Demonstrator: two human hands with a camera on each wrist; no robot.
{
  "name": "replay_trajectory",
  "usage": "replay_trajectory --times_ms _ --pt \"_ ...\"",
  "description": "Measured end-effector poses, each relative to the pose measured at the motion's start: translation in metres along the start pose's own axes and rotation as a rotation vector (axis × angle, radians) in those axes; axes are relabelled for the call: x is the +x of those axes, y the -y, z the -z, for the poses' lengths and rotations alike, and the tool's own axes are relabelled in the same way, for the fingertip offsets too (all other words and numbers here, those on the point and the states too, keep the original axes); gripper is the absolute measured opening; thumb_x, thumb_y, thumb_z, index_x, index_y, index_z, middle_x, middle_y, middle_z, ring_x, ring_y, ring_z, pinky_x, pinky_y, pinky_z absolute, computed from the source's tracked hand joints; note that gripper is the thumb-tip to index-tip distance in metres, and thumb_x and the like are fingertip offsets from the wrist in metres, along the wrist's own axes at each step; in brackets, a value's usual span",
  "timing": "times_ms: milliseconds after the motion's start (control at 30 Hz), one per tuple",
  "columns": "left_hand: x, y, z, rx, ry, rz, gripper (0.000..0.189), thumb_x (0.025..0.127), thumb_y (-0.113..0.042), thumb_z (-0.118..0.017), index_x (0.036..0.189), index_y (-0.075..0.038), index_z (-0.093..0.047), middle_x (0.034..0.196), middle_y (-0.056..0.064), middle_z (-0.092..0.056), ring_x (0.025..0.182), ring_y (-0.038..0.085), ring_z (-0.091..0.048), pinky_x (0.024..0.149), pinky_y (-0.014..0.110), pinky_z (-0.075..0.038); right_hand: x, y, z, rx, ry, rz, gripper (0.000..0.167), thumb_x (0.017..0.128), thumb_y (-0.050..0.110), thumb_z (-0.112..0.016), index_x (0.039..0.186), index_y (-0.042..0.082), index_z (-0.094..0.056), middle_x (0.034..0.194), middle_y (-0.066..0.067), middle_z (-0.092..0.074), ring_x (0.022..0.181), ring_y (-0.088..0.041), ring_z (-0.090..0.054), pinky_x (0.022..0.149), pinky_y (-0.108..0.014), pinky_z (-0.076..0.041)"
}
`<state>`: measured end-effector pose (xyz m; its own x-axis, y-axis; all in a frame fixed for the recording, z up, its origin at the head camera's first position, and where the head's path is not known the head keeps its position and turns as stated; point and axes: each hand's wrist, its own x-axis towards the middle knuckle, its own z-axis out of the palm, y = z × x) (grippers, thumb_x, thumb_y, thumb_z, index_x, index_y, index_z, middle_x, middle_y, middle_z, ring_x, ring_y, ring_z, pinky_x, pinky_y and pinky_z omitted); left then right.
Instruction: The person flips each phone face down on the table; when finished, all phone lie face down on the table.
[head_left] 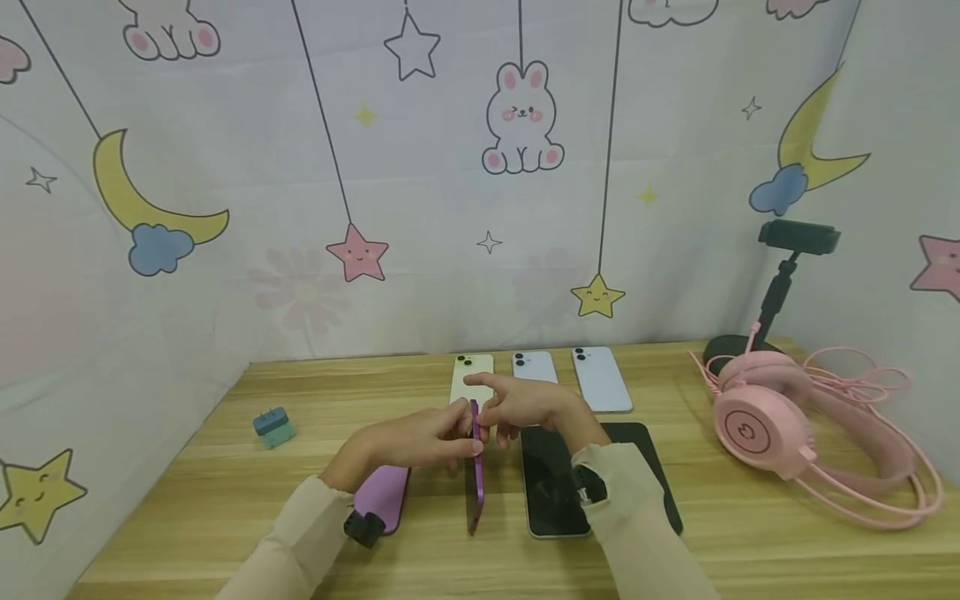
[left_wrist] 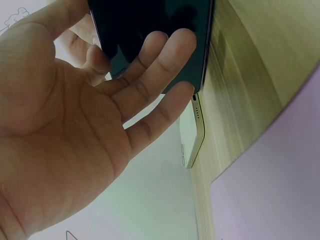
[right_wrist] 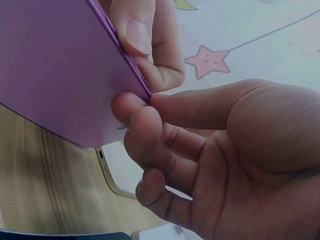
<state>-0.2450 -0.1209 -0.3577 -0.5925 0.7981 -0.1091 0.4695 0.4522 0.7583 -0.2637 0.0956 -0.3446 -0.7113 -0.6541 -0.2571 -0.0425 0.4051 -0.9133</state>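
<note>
Since it's held up nearly edge-on to me, the purple device [head_left: 477, 479] is mostly a thin side in the head view, and I can't tell if it touches the wooden table [head_left: 187, 500]. Left hand [head_left: 427, 435] and right hand [head_left: 525, 404] both grip its far end. A sleeve [head_left: 311, 517] hides part of another purple device [head_left: 385, 492], and the right forearm covers a chunk of the black tablet [head_left: 547, 483]. Behind sit 3 pale phones [head_left: 602, 379], the middle partly blocked by the right hand.

From the left wrist, the dark screen [left_wrist: 135, 30] is cut off up top; 3 left fingers lie slightly spread in front, contact hard to judge.

From the right wrist, the right thumb and at least 1 fingertip pinch the device's corner. The left thumb and a bent finger hold the same edge, running out of frame up top.
</note>
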Motion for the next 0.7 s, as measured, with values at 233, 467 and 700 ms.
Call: replay_trajectory --times_ms 233,467,700 --pt "-0.0008 -0.0001 0.0008 -0.057 -0.003 -0.01 0.03 0.104 -0.025 -0.055 0.115 -0.007 -0.034 0.103 0.01 -0.062 0.082 0.032 -0.068 0.077 0.045 -0.055 0.0018 -0.0035 0.0004 0.0 0.006 0.0 0.068 0.1 0.006 -0.054 0.159 0.013 -0.022 0.09 -0.009 -0.071 0.059 -0.017 -0.063 0.061 -0.032 -0.05" --pt "-0.0022 0.001 0.0032 -0.052 0.005 -0.006 0.033 0.104 -0.024 -0.056 0.12 -0.01 -0.031 0.098 0.012 -0.067 0.082 0.031 -0.069 0.079 0.043 -0.054 0.0018 -0.0052 0.0006 0.01 0.034 0.009 0.067 0.1 0.009 -0.057 0.158 0.013 -0.023 0.098 -0.01 -0.071 0.066 -0.019 -0.068 0.069 -0.038 -0.055" --pt "-0.0056 -0.0001 0.0065 -0.027 0.022 -0.007 0.032 0.103 -0.026 -0.056 0.125 -0.012 -0.038 0.101 0.017 -0.067 0.085 0.032 -0.068 0.079 0.04 -0.053 0.0034 -0.0049 0.0002 0.015 0.07 0.008 0.072 0.1 0.009 -0.059 0.16 0.013 -0.02 0.105 -0.009 -0.07 0.073 -0.022 -0.07 0.071 -0.037 -0.054"
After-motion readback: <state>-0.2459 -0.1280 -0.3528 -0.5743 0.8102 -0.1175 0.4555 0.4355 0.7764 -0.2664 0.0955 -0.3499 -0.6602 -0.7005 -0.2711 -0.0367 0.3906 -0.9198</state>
